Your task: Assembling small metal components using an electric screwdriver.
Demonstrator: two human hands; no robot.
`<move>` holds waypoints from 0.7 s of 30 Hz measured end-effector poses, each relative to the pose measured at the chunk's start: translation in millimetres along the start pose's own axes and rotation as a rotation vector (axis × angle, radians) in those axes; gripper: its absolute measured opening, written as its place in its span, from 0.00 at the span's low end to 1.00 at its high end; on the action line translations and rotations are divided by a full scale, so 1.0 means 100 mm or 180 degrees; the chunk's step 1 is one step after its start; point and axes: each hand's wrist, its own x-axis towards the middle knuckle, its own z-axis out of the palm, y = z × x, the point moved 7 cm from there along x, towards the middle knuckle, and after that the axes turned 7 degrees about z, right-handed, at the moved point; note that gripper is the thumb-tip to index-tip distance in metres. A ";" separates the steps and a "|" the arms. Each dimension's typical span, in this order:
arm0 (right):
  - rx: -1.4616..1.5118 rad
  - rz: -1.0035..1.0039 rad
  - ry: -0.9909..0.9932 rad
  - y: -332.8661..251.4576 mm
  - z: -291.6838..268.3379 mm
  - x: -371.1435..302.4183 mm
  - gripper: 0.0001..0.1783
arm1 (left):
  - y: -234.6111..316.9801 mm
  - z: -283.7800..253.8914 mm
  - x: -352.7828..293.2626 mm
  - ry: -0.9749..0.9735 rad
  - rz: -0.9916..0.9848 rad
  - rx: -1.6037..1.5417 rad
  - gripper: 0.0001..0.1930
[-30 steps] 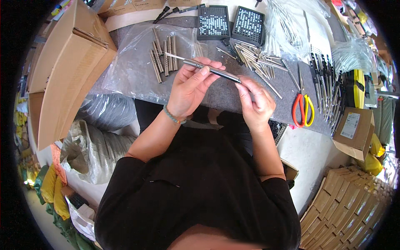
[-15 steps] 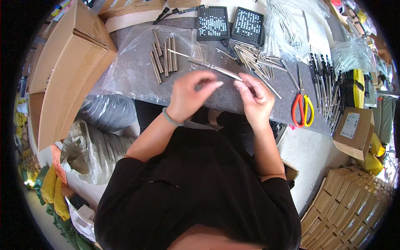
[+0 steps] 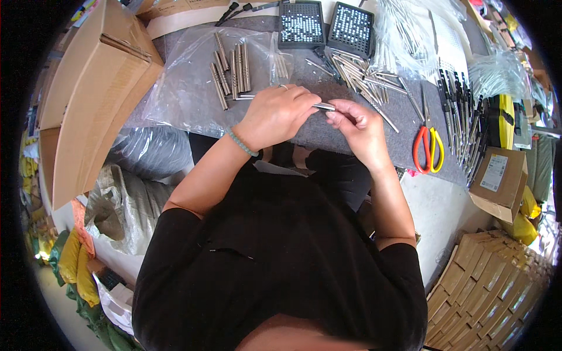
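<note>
My left hand (image 3: 280,117) is closed around a slim metal tube (image 3: 324,107), covering most of its length. One end of the tube shows between my hands, where the thumb and fingertips of my right hand (image 3: 358,127) pinch it. To the left of my left hand, a thin light rod (image 3: 243,97) sticks out. Beyond, several similar metal tubes (image 3: 239,67) with patterned sides lie on a clear plastic bag (image 3: 181,82). A loose pile of thin tubes (image 3: 366,76) rests past my right hand.
Two black trays (image 3: 301,44) of small pale pieces stand at the back. Scissors (image 3: 429,149) with red and yellow handles lie at right, beside a row of black-topped metal rods (image 3: 459,120). A large cardboard box (image 3: 96,93) borders the left side of the grey table (image 3: 304,131).
My left hand, apart from the tube before, has moved right and closed over it. The tube's patterned length is now hidden, and my right hand has shifted slightly.
</note>
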 end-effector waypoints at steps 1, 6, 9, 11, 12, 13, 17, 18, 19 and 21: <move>-0.0714 -0.0482 0.0155 -0.12 -0.01 -0.02 0.12 | 0.00 -0.01 0.00 -0.0001 -0.0007 0.0001 0.10; -0.1936 -0.1519 0.0371 -0.39 0.05 -0.07 0.10 | -0.04 0.02 0.02 -0.0085 -0.0059 -0.0063 0.07; -0.2237 -0.1634 0.0448 -0.40 0.06 -0.05 0.10 | -0.08 0.06 0.02 -0.0175 -0.0153 -0.0070 0.07; -0.2437 -0.1731 0.0521 -0.37 0.05 -0.03 0.10 | -0.12 0.12 0.02 -0.0206 -0.0163 -0.0114 0.07; -0.2439 -0.1730 0.0522 -0.34 0.05 -0.01 0.10 | -0.15 0.16 0.02 -0.0238 -0.0174 -0.0156 0.07; -0.2573 -0.1808 0.0597 -0.33 0.06 0.01 0.10 | -0.17 0.19 0.02 -0.0237 -0.0175 -0.0156 0.07; -0.2980 -0.1911 0.0743 -0.34 0.09 0.06 0.10 | -0.24 0.31 0.02 -0.0110 -0.0122 -0.0302 0.07; -0.2978 -0.1911 0.0737 -0.35 0.10 0.06 0.10 | -0.25 0.32 0.01 -0.0039 -0.0079 -0.0302 0.06; -0.2997 -0.1804 0.0742 -0.35 0.10 0.06 0.10 | -0.25 0.32 0.02 -0.0041 -0.0079 -0.0309 0.06; -0.3014 -0.1690 0.0748 -0.32 0.09 0.08 0.11 | -0.25 0.31 0.05 -0.0115 -0.0164 -0.0376 0.08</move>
